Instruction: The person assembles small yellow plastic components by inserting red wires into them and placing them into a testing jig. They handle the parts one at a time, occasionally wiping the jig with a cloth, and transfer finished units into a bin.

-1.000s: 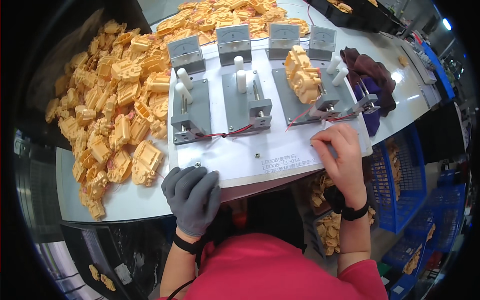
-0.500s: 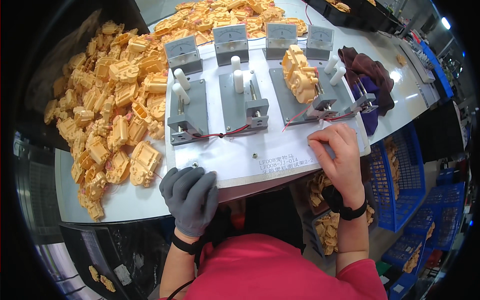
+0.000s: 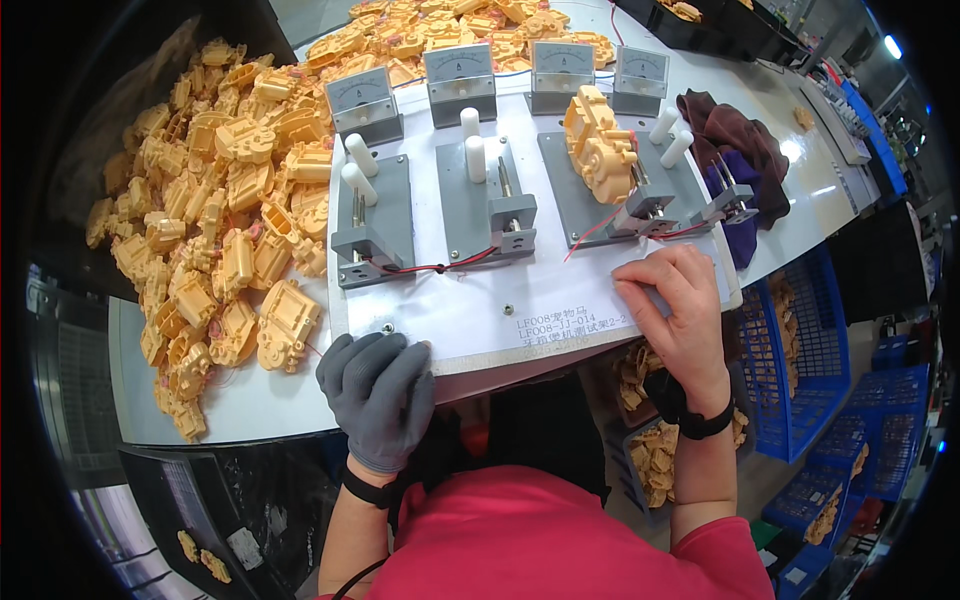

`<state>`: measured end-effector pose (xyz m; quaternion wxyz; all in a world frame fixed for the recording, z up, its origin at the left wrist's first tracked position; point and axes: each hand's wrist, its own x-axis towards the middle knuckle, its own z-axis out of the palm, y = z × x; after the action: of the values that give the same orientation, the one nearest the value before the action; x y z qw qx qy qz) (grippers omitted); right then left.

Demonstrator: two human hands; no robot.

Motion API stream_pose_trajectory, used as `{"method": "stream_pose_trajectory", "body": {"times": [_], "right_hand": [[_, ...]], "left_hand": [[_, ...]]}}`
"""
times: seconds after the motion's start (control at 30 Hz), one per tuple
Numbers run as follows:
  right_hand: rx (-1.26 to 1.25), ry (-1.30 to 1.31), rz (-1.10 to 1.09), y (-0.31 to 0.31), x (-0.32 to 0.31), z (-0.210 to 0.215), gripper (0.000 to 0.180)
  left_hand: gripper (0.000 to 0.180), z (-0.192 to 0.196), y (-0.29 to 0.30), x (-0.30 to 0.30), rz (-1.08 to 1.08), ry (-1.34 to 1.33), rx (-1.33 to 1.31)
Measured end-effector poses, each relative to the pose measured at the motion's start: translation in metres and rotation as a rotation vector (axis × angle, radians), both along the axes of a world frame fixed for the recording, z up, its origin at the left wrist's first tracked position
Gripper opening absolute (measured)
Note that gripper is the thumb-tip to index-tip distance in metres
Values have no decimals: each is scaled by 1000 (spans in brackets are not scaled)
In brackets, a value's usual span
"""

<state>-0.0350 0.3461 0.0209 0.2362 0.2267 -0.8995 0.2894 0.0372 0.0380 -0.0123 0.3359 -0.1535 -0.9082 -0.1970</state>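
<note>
My left hand [image 3: 377, 400], in a grey glove, rests at the front left edge of a white board [image 3: 440, 345]. Its fingers are curled, and whatever they may hold is hidden. A yellow plastic gear housing [image 3: 287, 327] with a thin red wire lies just left of it. My bare right hand [image 3: 677, 312] rests on the board's right front, fingers bent and thumb apart, with nothing visible between them. Beyond it, another yellow gear housing [image 3: 600, 150] stands tilted on a grey test fixture [image 3: 560, 190], by metal pins and a red wire.
More grey fixtures [image 3: 462, 225] with white posts line the board, backed by several analog meters [image 3: 461, 65]. Yellow housings pile up [image 3: 235, 190] at the left and far side. Dark cloth [image 3: 735, 140] lies at right. Blue crates [image 3: 790, 400] stand below, right.
The view has shifted very slightly. Both hands and the housing on the fixture stay in place.
</note>
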Motion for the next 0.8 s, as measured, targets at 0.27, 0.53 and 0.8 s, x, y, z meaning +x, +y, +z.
{"method": "stream_pose_trajectory", "body": {"times": [0.27, 0.53, 0.8], "right_hand": [[9, 37, 19, 1, -1, 0, 14], [-9, 44, 22, 1, 0, 1, 13], [-264, 14, 10, 5, 2, 1, 15]], "left_hand": [[26, 0, 1, -1, -6, 9, 0], [26, 2, 2, 3, -21, -38, -9], [24, -4, -2, 2, -5, -20, -24]]}}
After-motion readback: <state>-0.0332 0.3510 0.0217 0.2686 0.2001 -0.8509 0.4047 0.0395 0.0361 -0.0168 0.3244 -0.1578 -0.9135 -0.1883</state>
